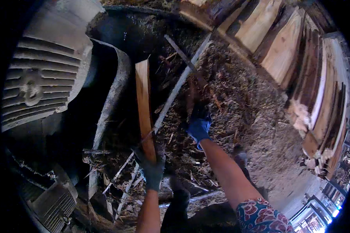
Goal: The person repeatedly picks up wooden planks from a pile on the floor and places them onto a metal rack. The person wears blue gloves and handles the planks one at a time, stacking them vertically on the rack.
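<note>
A long, narrow wooden slat [143, 93] with a pale tan face stands out from my left hand [151, 173], which wears a dark glove and is closed round its lower end. Ahead and to the right, my right hand [199, 127], in a blue glove with dark fingers, reaches down over the debris. Those fingers look curled, but deep shadow hides their grip. A dark brown strip [190, 95] rises beside them; whether they hold it I cannot tell. Between my hands a thin grey bar [181, 83] runs slantwise, with a second strip [186, 61] crossing it.
Ribbed grey motor housings [42, 83] stand at the left, beside a curved metal rim [118, 77] and a dark opening. Bark and wood chips [237, 101] cover the ground. Stacked boards [284, 54] line the far right. Loose sticks [124, 186] lie around my left forearm.
</note>
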The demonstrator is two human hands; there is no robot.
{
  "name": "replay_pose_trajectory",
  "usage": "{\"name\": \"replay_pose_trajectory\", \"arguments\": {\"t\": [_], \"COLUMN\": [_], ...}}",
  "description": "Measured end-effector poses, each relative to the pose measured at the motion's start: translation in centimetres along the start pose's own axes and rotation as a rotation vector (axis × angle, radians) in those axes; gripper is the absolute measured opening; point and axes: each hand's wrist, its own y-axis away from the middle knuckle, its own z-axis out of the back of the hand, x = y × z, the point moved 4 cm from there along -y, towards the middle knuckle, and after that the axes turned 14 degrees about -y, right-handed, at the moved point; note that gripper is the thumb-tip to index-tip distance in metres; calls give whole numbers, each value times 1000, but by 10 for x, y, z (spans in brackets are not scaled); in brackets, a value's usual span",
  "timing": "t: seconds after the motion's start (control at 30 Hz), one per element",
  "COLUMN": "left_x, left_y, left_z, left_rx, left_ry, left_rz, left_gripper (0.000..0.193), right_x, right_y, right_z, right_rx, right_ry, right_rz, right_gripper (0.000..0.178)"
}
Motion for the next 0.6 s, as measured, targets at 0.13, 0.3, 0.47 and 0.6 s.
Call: {"name": "replay_pose_trajectory", "arguments": {"t": [0.13,0.3,0.47,0.6], "left_x": [12,17,-15,-39], "left_y": [34,177,359,434], "left_z": [30,114,216,278], "left_rx": [112,284,139,-37], "left_ry": [13,-382,-88,-186], "left_rz": [120,246,519,638], "left_gripper": [103,90,85,84], "right_x": [-29,-98,-75,35], "right_y": [19,115,228,301], "right_z": [15,103,161,176], "right_rx": [-200,-122,183,658], "right_ry": [-152,-340,-808,-896], "right_rz": [230,184,170,214], "right_gripper": [76,46,18,23]}}
